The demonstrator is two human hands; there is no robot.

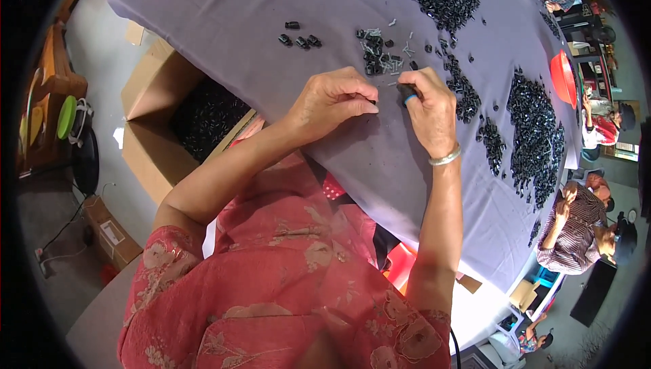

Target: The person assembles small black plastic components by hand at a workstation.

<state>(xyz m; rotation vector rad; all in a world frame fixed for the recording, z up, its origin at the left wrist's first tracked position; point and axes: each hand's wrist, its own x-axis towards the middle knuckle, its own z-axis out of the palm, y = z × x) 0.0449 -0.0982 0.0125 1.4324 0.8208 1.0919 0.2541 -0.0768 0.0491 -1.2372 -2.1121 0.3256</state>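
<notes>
Black parts [372,45] sit grouped on the cloth [237,23] just beyond both hands, likely light, stiff, a bit slick, best pinched by their sides; right hand [432,111] grips dark tool [406,90], left hand [331,102] is pinched, can't tell on what.

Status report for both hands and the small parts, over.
Left hand: pinched, contents unclear. Right hand: gripping black-and-blue handle. Black parts, pale pins: loose on tablecloth just beyond hands, possible clutter.
</notes>
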